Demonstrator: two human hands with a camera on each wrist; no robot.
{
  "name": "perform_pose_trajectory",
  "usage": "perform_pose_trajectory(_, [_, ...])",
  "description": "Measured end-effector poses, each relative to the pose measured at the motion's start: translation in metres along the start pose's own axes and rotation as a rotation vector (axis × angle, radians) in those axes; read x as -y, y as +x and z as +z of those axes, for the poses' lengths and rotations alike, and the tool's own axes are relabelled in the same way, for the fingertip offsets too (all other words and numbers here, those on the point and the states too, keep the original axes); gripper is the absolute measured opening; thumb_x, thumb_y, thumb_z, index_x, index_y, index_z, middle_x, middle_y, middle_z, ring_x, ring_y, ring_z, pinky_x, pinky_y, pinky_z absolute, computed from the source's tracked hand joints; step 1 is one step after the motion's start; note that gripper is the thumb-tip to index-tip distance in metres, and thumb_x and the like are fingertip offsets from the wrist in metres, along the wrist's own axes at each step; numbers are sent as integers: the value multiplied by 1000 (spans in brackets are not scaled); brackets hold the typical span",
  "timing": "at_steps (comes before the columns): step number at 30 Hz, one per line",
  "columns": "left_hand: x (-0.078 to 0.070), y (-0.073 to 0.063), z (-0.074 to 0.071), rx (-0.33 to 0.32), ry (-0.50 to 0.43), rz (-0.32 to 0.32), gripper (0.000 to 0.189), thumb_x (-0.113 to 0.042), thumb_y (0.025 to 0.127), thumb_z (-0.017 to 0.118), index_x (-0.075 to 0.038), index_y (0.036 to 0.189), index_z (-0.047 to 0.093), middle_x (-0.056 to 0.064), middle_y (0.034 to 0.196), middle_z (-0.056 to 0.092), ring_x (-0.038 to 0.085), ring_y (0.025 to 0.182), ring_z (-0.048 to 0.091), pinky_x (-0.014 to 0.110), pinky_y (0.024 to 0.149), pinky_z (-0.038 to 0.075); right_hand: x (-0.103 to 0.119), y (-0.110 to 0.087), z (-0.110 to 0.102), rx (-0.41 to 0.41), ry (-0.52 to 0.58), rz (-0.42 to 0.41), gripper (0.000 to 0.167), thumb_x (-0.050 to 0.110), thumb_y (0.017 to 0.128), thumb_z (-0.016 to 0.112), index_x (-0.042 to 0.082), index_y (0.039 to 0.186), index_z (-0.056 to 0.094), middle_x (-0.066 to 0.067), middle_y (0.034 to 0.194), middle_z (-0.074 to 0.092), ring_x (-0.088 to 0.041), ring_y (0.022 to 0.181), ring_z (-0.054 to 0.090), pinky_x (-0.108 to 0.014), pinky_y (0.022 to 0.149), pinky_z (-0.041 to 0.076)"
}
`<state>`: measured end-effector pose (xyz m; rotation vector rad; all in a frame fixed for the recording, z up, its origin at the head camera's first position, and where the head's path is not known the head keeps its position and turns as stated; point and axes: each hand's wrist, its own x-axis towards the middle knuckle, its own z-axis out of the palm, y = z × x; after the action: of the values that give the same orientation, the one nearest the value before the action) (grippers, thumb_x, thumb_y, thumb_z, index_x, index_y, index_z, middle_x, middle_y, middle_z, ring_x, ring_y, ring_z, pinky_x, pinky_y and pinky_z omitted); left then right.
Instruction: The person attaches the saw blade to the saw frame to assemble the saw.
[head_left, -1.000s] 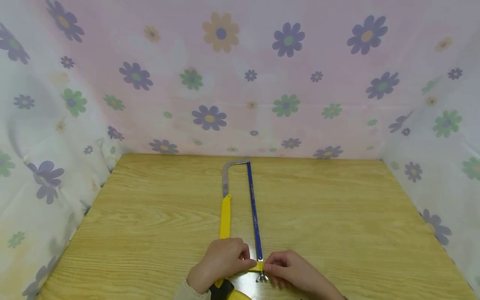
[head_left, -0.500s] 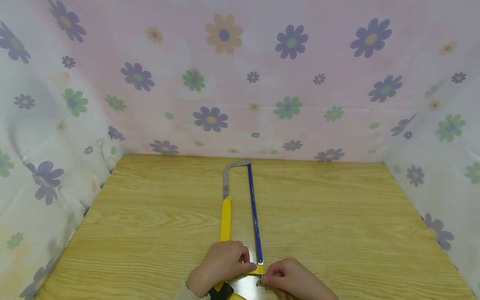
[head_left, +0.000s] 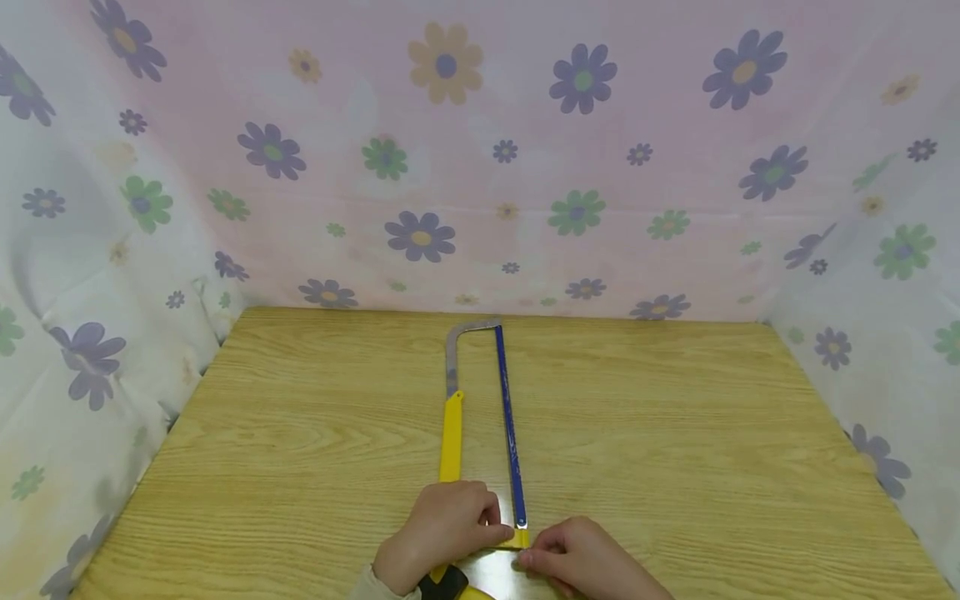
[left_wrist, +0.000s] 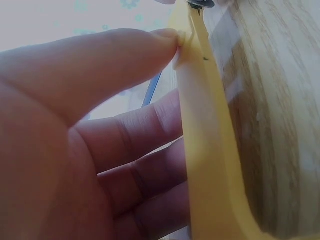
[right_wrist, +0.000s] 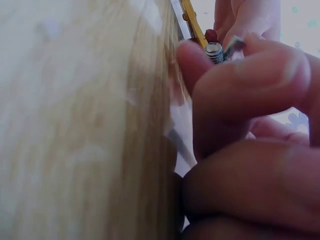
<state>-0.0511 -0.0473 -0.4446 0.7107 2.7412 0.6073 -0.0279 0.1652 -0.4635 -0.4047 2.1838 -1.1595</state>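
A hacksaw (head_left: pixel 452 437) with a yellow frame and a blue blade (head_left: pixel 510 425) lies on the wooden table, its grey bow end pointing away from me. My left hand (head_left: pixel 453 518) holds the near end of the frame, thumb pressed on the yellow crosspiece (left_wrist: pixel 207 145) and fingers against its other side. At the blade's near end, my right hand (head_left: pixel 585 552) pinches the metal wing nut (right_wrist: pixel 234 46) between thumb and index finger. The threaded screw end (right_wrist: pixel 214 51) shows beside those fingertips in the right wrist view; from the head, the fingers mostly cover the nut.
The wood-grain table (head_left: pixel 660 433) stretches out on both sides of the saw. Floral cloth (head_left: pixel 465 183) hangs behind the table and along both sides. The saw's black and yellow handle (head_left: pixel 444 583) runs off the bottom of the head view.
My right hand has come down slightly from beside the blade's end, and its fingertips now cover the wing nut that showed a second ago. The left hand keeps its hold on the frame.
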Motion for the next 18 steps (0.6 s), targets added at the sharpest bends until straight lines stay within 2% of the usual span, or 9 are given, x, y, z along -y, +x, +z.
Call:
perform_pose_trajectory(6, [-1, 0, 0, 2, 6, -4, 26, -53, 75, 60, -31, 61, 56, -20, 61, 44, 0, 51, 39, 22, 46, 31, 0, 0, 1, -8, -33, -22, 31, 50, 82, 54, 25, 67, 65, 10, 40, 38, -5, 35, 34, -23, 37, 27])
perform_pose_trajectory(18, [0, 1, 1, 3, 10, -8, 27, -54, 75, 60, -31, 61, 55, -20, 61, 43, 0, 50, 39, 23, 45, 30, -2, 2, -4, 35, -11, -24, 25, 44, 84, 55, 25, 73, 67, 10, 44, 41, -6, 39, 38, -22, 41, 31])
